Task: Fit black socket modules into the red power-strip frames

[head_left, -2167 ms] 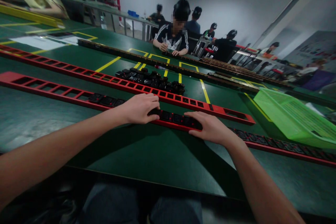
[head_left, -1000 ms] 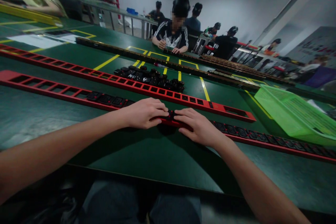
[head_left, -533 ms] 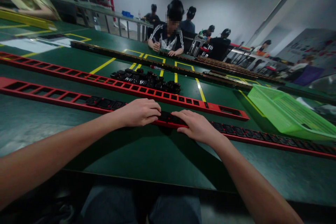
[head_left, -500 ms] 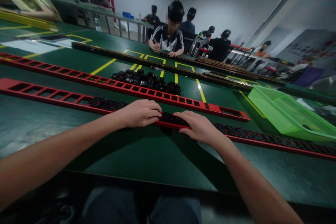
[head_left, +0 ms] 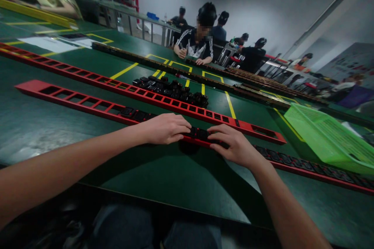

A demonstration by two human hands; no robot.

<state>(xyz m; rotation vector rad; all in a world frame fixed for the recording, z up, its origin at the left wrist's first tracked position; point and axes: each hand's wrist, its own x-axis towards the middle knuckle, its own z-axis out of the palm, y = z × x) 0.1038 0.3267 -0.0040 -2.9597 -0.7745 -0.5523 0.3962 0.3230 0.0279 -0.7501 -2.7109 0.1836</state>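
Observation:
A long red slotted frame (head_left: 83,106) lies across the table in front of me, with square black parts (head_left: 140,115) filling many of its openings. The openings toward its left end hold nothing. My left hand (head_left: 169,128) is closed over the middle of this frame, fingers curled on its top and near edge. Just to the right, my right hand (head_left: 229,140) grips the same frame, thumb at the near side and fingers over the top. A few black parts show between the two hands. What lies under my fingers is hidden.
Behind lies a second red slotted frame (head_left: 172,103), with a heap of loose black parts (head_left: 172,91) beyond it. A green plastic basket (head_left: 327,136) stands at the right. Long dark strips (head_left: 146,60) lie farther back. A co-worker (head_left: 200,39) sits across the table.
The front red frame has slid to the right relative to the table, bringing its left end into view. Both hands stay on it. The whole view has also shifted slightly.

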